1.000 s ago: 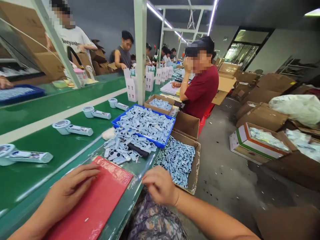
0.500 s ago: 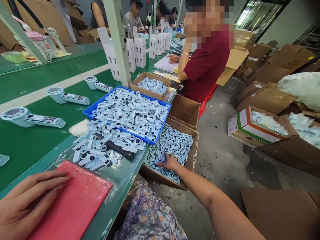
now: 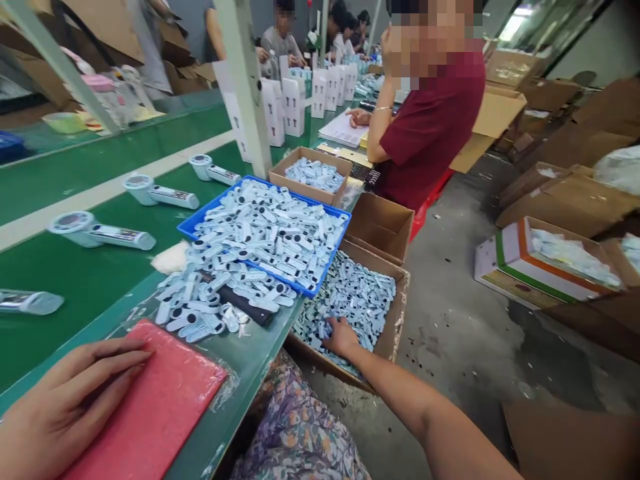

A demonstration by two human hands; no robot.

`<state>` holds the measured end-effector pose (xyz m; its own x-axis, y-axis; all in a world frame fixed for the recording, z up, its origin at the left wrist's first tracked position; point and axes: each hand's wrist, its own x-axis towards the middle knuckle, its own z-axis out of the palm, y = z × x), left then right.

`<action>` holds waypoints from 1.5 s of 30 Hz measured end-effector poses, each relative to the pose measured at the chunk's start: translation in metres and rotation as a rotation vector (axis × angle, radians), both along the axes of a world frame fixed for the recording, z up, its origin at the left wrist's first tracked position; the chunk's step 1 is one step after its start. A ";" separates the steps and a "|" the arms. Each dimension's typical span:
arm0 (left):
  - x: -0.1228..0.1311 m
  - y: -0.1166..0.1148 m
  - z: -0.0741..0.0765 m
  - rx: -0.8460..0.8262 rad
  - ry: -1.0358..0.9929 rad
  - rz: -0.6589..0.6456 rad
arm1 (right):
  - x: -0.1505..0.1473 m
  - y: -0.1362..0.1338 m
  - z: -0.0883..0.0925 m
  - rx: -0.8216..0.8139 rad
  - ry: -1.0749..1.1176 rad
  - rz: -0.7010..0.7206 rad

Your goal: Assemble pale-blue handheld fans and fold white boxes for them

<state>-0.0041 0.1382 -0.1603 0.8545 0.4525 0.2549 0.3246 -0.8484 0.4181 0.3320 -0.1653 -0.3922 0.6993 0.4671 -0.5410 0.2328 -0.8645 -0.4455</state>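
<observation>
My left hand (image 3: 83, 393) lies with its fingers stretched out on a red sheet in clear plastic (image 3: 170, 380) at the table's front edge. Low beside the table, my right hand (image 3: 343, 339) reaches into a cardboard box (image 3: 399, 323) full of small light-blue plastic pieces (image 3: 367, 290). Its fingers are curled in among the pieces, and their tips are partly hidden. Similar pieces with black round spots fill a blue tray (image 3: 305, 291) on the table. More lie heaped in front of it, over a dark bar (image 3: 240, 303).
Light-blue devices with round heads and handles (image 3: 173, 197) lie on a green belt (image 3: 105, 280). A smaller carton (image 3: 285, 179) of pieces stands behind the tray, by a post (image 3: 250, 87). A person in a dark red shirt (image 3: 425, 127) sits beyond another open carton (image 3: 385, 223).
My right hand's fingers, spread before, have curled in among the pieces. The devices have shifted right along the belt, and another shows at the left. The whole view has swung slightly left.
</observation>
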 end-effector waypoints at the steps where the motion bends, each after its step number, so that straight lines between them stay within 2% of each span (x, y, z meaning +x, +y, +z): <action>1: 0.002 -0.004 0.003 0.029 -0.006 -0.004 | -0.001 -0.003 0.001 0.038 0.010 -0.008; 3: 0.006 -0.011 0.009 0.043 -0.014 -0.012 | 0.001 -0.009 0.004 0.121 0.039 -0.036; 6: 0.010 -0.019 0.019 -0.038 -0.020 0.014 | 0.010 -0.018 0.010 0.260 0.099 -0.140; 9: 0.012 -0.023 0.027 -0.233 -0.091 0.100 | 0.025 -0.032 0.023 0.427 0.169 -0.311; 12: 0.022 -0.029 0.034 -0.518 -0.291 0.300 | 0.047 -0.055 0.049 0.596 0.222 -0.481; 15: 0.047 -0.038 0.042 -0.916 -0.595 0.433 | 0.071 -0.078 0.093 0.739 0.222 -0.616; 17: 0.069 -0.048 0.046 -1.162 -0.777 0.425 | 0.080 -0.086 0.134 0.875 0.246 -0.694; 19: 0.088 -0.063 0.047 -1.347 -0.851 0.382 | 0.076 -0.080 0.182 1.009 0.288 -0.704; 22: 0.105 -0.087 0.044 -1.549 -0.805 0.278 | 0.043 -0.044 0.248 1.099 0.313 -0.547; 24: 0.106 -0.096 0.040 -1.597 -0.761 0.211 | 0.007 -0.002 0.274 1.107 0.356 -0.424; 25: 0.104 -0.098 0.038 -1.599 -0.756 0.188 | -0.014 0.021 0.280 1.089 0.407 -0.358; 27: 0.097 -0.093 0.036 -1.589 -0.774 0.152 | -0.054 0.069 0.280 1.096 0.498 -0.190; 29: 0.088 -0.083 0.036 -1.596 -0.821 0.136 | -0.091 0.112 0.271 1.135 0.603 -0.065; 31: 0.081 -0.072 0.037 -1.613 -0.874 0.151 | -0.119 0.144 0.261 1.175 0.704 -0.006; 33: 0.078 -0.063 0.036 -1.616 -0.919 0.177 | -0.136 0.164 0.255 1.205 0.758 -0.012; 38: 0.082 -0.047 0.028 -1.575 -0.985 0.182 | -0.139 0.180 0.253 1.201 0.825 -0.069; 45: 0.083 -0.036 0.024 -1.576 -1.027 0.158 | -0.114 0.182 0.253 1.161 0.662 0.139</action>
<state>0.0789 0.1023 -0.1365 0.5935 0.7987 -0.0992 -0.4969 0.4606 0.7355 0.2176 0.0168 -0.1388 0.3721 0.9282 -0.0018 -0.2558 0.1007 -0.9615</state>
